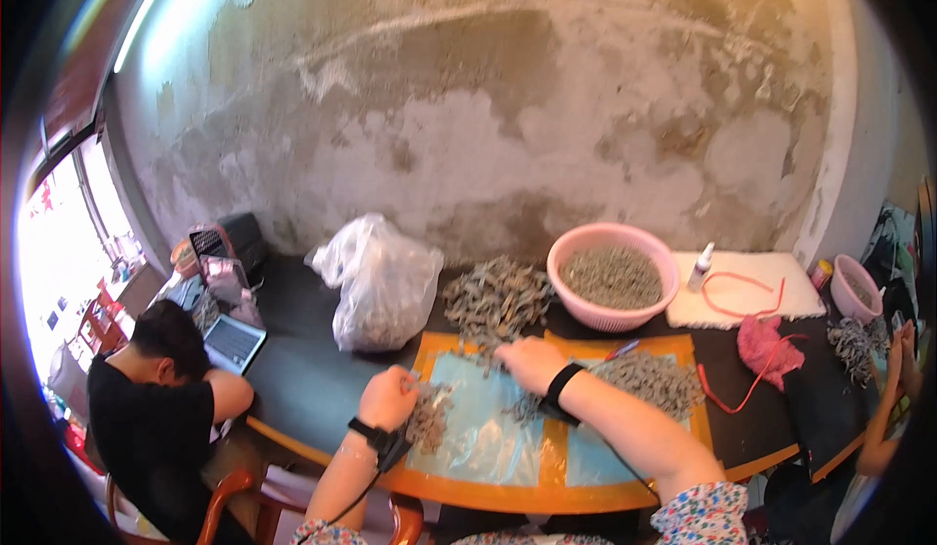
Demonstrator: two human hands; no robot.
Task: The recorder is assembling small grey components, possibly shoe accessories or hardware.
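My left hand [387,397] is closed, fingers curled, beside a small heap of brownish-grey dried bits [429,423]; whatever it holds is too small to make out. Farther to the right, my right hand [532,364] pinches grey-brown dried strips at the near edge of a large loose pile of such strips [496,296]. Under both hands lies a pale blue sheet [478,428] bordered with orange tape. A heap of small grey pieces [652,384] sits right of my right wrist, with a blue pen-like tool [622,350] at its far edge. Both wrists wear black bands.
A pink basket [613,321] of small grey pieces and a stuffed clear plastic bag [376,286] stand toward the wall. At right are a white bottle [701,267], a white pad [761,306], pink netting [771,350] and another person's arms [888,408]. A person [156,428] bends over at left.
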